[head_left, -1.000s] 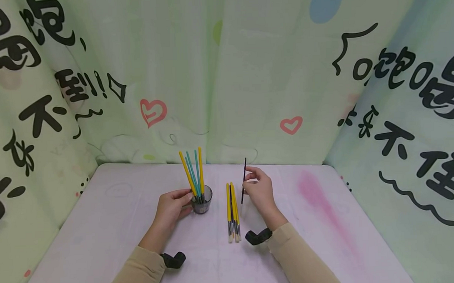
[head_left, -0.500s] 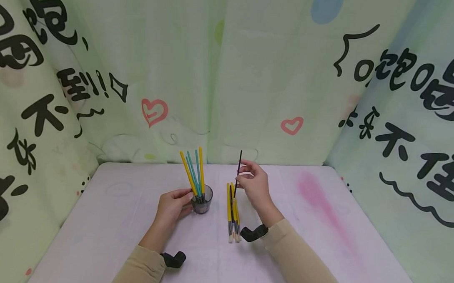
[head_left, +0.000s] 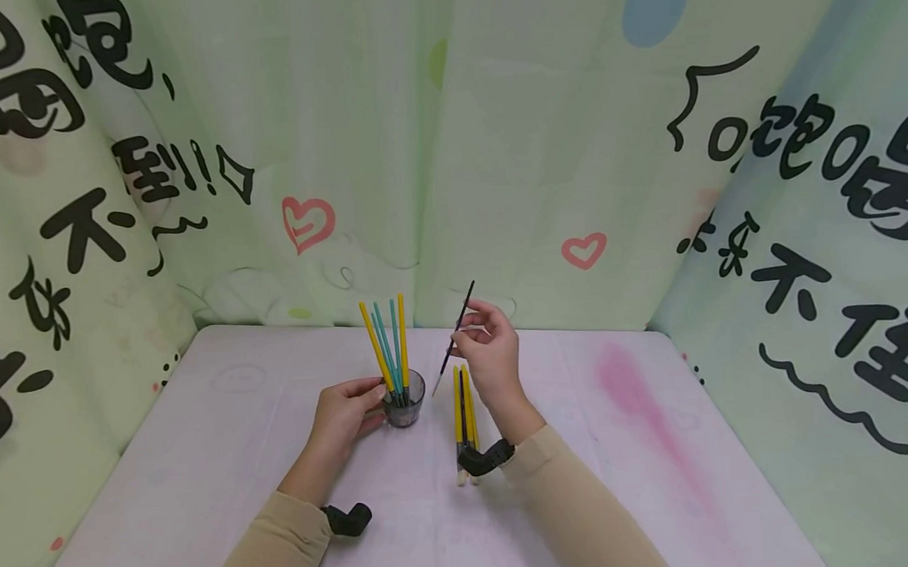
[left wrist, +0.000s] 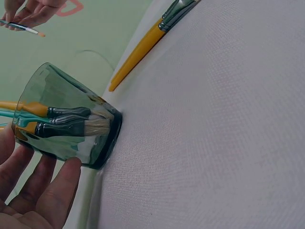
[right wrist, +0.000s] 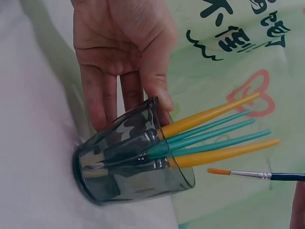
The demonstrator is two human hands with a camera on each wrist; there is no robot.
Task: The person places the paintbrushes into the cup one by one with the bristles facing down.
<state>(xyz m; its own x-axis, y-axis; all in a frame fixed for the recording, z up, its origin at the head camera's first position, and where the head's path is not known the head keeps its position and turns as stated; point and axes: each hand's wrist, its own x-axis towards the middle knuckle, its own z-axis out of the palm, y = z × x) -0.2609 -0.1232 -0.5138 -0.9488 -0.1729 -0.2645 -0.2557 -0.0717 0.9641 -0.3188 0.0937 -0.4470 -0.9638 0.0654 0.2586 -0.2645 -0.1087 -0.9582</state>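
Observation:
My left hand (head_left: 342,417) holds a tinted clear glass (head_left: 403,415) on the table, thumb near its rim and fingers along its side. Yellow paintbrushes (right wrist: 221,153) and teal paintbrushes (right wrist: 228,129) stand in the glass, bristles down, leaning the same way. To the right, my right hand (head_left: 490,349) pinches a slim dark-handled paintbrush (head_left: 454,335), raised and tilted. Its orange bristles (right wrist: 218,171) point down toward the glass and are just outside the rim in the right wrist view.
Several paintbrushes (head_left: 458,408), yellow and dark, lie side by side on the table beneath my right wrist. The pale tablecloth (head_left: 619,495) has a pink patch at right. A printed curtain (head_left: 450,167) encloses the back and sides.
My right hand has carried the dark paintbrush left and up, over the lying brushes and toward the glass, tilting it more. The left hand and glass have stayed put.

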